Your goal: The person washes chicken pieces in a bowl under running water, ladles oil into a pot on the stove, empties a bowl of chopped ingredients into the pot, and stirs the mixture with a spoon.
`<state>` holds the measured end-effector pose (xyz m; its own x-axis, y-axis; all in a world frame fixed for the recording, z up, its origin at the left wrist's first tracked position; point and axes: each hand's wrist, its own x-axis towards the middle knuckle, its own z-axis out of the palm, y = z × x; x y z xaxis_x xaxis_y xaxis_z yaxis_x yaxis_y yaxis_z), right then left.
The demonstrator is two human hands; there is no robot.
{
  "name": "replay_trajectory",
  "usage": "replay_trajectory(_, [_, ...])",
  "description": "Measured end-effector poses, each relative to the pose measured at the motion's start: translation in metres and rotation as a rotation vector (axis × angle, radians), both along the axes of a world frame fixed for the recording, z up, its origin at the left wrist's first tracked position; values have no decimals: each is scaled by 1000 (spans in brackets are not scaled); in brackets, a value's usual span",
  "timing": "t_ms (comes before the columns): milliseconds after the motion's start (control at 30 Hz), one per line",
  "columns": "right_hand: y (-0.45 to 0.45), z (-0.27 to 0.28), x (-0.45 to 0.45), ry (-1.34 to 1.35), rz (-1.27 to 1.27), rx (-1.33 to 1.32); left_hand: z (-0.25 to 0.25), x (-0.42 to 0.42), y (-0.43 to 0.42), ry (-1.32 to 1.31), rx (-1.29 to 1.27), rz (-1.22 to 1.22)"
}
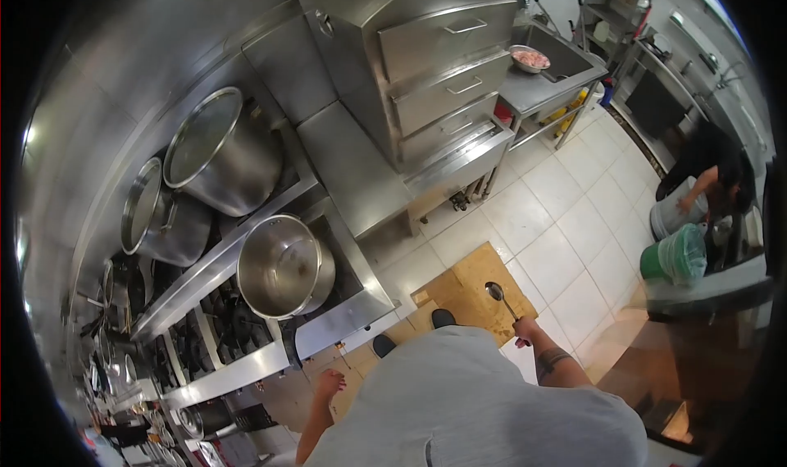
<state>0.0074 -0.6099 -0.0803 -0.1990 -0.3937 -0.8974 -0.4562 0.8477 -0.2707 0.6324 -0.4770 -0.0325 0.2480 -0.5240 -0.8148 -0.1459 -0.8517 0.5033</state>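
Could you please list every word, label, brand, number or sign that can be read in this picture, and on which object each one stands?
There is no readable text in this picture.
No lettering can be made out on the metal spoon in the right hand, the open pot, the drawers or the green bucket.
Any print on the distant shelf rack would be too small to read.

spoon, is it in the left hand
No, the right hand grips the spoon by its handle, and the left hand is well apart from it.
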Motion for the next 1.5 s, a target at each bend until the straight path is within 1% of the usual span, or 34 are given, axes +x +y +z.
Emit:
replay_trajectory(33, [-11,-11,-6,-2,-22,5,-5,3,14,-8,12,50])
replay_trajectory(67, [-18,-23,-17,-6,14,18,-11,8,30,-18,27,110])
replay_trajectory(133, [-36,-42,-29,-129,238,-150,-39,25,64,152,60,226])
replay_trajectory(167, [-49,-30,-26,-162,121,-100,-42,16,82,-48,-12,-103])
replay_trajectory(200, [-61,-29,-22,-111,-29,-57,-37,13,90,-246,-59,-431])
replay_trajectory(233, [-70,-33,-22,-131,-24,-38,-12,-10,86,-166,80,15])
replay_trajectory(267, [-76,-36,-21,-146,-26,-25,-13,-16,99,-137,-36,-100])
replay_trajectory(300, [-80,-37,-14,-155,43,-6,-6,-31,104,-126,-2,78])
replay_trajectory(333, [-83,-36,-11,-134,49,13,2,-46,101,-111,25,244])
replay_trajectory(367, [-86,-36,-10,-108,41,25,8,-54,102,-111,31,287])
replay_trajectory(467, [-92,-34,-2,-109,134,52,26,-59,91,-116,30,284])
replay_trajectory(533, [-93,-30,5,-116,176,59,36,-46,79,-30,-48,509])
replay_trajectory(600, [-99,-23,8,-127,234,76,39,-19,63,-82,-178,713])
replay_trajectory(667, [-106,-29,5,-109,291,70,67,5,31,-173,-357,853])
replay_trajectory(733, [-112,-24,7,-91,375,111,105,22,-4,-163,-549,833])
replay_trajectory(767, [-113,-21,6,-81,387,114,120,26,-22,-185,-538,803])
replay_trajectory(833, [-118,-16,9,-94,315,70,147,27,-52,-204,-536,777])
replay_trajectory(900, [-122,-3,14,-103,289,48,164,26,-72,-507,-340,118])
replay_trajectory(933, [-121,2,17,-117,256,33,161,25,-78,-506,-348,118])
replay_trajectory(967, [-120,7,21,-117,251,26,158,25,-84,-562,-314,77])
replay_trajectory(1033, [-113,14,28,-108,156,-48,147,25,-92,-686,-275,17])
replay_trajectory(1167, [-84,17,38,-117,103,-49,129,28,-97,-618,-298,22])
replay_trajectory(1300, [-42,20,46,-78,201,-20,127,25,-96,-585,-305,63])
replay_trajectory(1367, [-26,22,48,-57,234,15,132,26,-93,-512,-371,118])
replay_trajectory(1400, [-16,23,46,-48,364,-10,127,30,-89,-506,-371,114])
replay_trajectory(1467, [0,25,44,-29,621,-58,115,44,-76,-110,-425,489])
replay_trajectory(1500, [8,37,53,9,566,-46,110,54,-66,-102,-421,484])
